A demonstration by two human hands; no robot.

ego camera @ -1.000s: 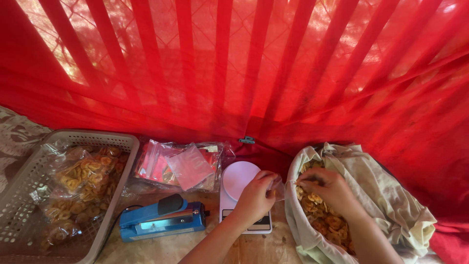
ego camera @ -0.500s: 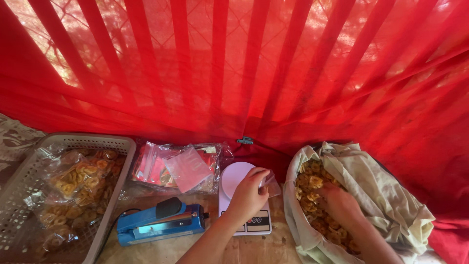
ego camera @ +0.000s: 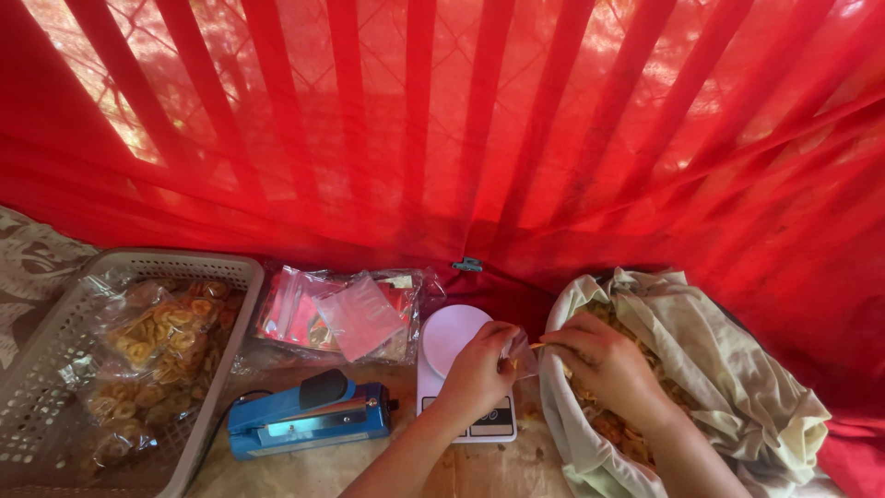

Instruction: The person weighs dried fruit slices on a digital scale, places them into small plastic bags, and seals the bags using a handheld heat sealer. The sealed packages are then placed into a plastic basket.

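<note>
Small clear bag (ego camera: 519, 353) sits pinched in the left hand (ego camera: 479, 369), fingers curled knuckles-up over the white scale (ego camera: 456, 337), its mouth facing right toward the right hand (ego camera: 604, 364). That hand, palm down over the cloth-lined sack of snacks (ego camera: 737, 387), pinches a snack piece at the bag's mouth
</note>
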